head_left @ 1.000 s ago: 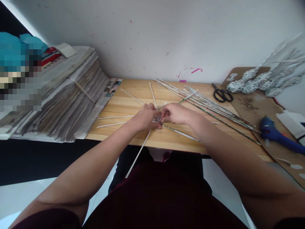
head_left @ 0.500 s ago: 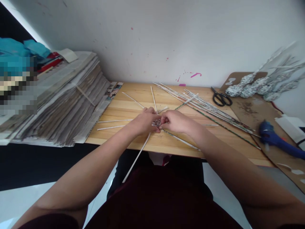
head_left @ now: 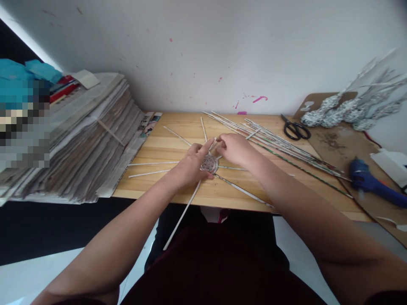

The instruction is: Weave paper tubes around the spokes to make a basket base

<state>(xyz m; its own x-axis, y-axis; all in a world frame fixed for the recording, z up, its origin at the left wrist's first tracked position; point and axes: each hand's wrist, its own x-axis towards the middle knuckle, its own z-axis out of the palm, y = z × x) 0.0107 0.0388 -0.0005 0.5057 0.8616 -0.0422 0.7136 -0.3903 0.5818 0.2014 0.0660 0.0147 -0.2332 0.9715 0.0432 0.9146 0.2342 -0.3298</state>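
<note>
A small round woven piece (head_left: 210, 163) of rolled paper lies on the table, with thin paper sticks spreading from it like spokes. My left hand (head_left: 190, 166) holds it from the left, thumb at the near rim and index finger stretched past the far rim. Just beyond the disc, my right hand (head_left: 233, 147) is closed in a pinch at a pale paper strip (head_left: 216, 140) by the left fingertip. Part of the disc's left side is hidden under my left hand. One spoke (head_left: 181, 216) hangs over the table's front edge; another spoke (head_left: 244, 191) points to the near right.
Loose rolled paper sticks (head_left: 286, 148) lie at the back right, near black scissors (head_left: 295, 129). A blue glue gun (head_left: 372, 180) rests on brown cardboard (head_left: 330, 144), with bulbous woven paper pieces (head_left: 337, 110) behind. A tall newspaper stack (head_left: 104, 135) stands left against the wall.
My right hand has moved from the disc's right rim up and away to its far side, leaving more of the disc showing. My left index finger has stretched out farther.
</note>
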